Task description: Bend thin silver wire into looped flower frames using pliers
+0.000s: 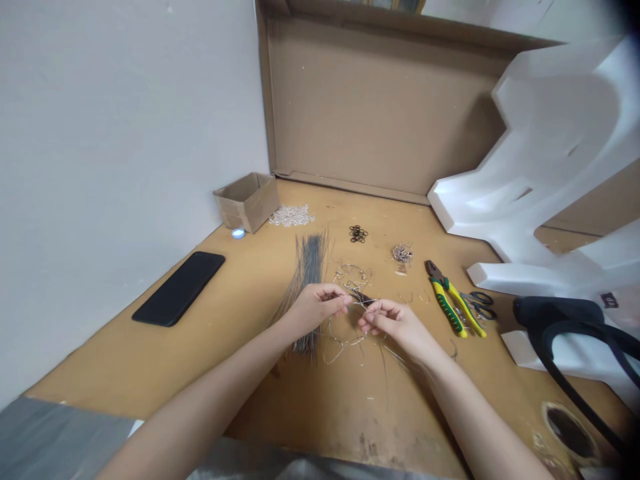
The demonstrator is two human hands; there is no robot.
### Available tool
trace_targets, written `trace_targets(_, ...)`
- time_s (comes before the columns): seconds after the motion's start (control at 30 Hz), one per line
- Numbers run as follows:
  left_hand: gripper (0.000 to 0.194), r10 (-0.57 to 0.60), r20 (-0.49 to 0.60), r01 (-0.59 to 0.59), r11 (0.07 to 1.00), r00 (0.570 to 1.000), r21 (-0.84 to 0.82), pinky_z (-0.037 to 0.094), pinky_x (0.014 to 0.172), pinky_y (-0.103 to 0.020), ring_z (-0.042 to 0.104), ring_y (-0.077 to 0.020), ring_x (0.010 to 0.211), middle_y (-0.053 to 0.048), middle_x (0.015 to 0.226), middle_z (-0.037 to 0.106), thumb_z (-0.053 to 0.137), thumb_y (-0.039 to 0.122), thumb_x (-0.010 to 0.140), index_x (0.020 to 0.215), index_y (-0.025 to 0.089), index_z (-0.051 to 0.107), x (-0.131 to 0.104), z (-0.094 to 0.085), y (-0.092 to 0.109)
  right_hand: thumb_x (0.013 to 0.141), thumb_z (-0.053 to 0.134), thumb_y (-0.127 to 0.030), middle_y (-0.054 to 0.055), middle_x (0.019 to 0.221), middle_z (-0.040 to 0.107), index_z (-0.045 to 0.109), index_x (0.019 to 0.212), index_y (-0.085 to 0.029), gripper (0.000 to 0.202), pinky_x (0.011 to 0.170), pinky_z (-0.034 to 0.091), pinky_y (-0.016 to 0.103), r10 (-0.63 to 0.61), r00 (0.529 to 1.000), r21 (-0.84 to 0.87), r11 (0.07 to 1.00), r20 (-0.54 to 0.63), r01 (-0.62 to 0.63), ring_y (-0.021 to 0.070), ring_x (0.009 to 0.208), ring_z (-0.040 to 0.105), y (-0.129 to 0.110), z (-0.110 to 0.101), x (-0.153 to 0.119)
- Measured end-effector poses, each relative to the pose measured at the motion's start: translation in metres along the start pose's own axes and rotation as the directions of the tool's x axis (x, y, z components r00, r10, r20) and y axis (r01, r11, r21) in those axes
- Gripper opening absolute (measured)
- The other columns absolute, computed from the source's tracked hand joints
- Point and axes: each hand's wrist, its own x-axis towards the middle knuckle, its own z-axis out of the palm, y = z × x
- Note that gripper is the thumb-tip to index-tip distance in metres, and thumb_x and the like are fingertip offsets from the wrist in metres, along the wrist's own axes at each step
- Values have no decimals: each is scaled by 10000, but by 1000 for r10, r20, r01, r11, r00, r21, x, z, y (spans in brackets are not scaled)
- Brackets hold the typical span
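Note:
My left hand (320, 305) pinches a thin silvery wire (361, 303) between thumb and fingertips. Opposite it, my right hand (393, 321) is closed on the same wire, which spans the small gap between the hands. A wire ring (345, 343) shows just below my fingers; whether it joins the held wire I cannot tell. Beyond the hands lie more coiled wire rings (351, 270). A bundle of straight grey wires (311, 260) passes behind my left hand, partly covered by it.
Yellow-green pliers (450, 300) and black-handled scissors (481, 305) lie at right. Further back are black rings (358, 233), a small metal pile (402, 253), clear beads (293, 215) and a cardboard box (249, 203). A black phone (179, 289) rests at left; white foam (540, 153) stands at right.

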Motion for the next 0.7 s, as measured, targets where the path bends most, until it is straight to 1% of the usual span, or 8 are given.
trace_targets(0.23,204,13,-12,-13,1000,1000,-10,406,582,-210,504,-81,552,7,623,601,594,340,727,699,138,609,2,-1,-2,735,604,-367,57,780,678,612,757,-157,211,596,427,247,14,1000,-23,1000,0,-14,127,648,614,-7,-3,0)
trace_targets(0.47,197,7,-34,-7,1000,999,0,417,592,-213,508,-85,556,7,617,603,596,335,724,696,141,614,1,0,1,713,626,-362,45,740,671,592,745,-160,207,557,413,230,39,999,-21,999,-6,-39,123,628,611,-4,-2,0)
trace_targets(0.6,214,23,-22,-23,1000,999,14,424,597,-218,516,-90,560,3,621,611,595,355,723,699,144,621,1,1,0,715,632,-369,39,736,665,583,740,-162,214,555,414,226,28,1000,-19,999,4,-28,116,620,603,-4,-1,-1)
trace_targets(0.7,255,37,-12,-36,999,999,25,429,604,-223,526,-96,568,-7,640,624,560,384,750,741,141,638,1,0,-1,713,636,-378,33,722,663,581,737,-162,224,558,418,227,20,1000,-14,1000,-11,-20,114,613,601,-4,-1,-1)
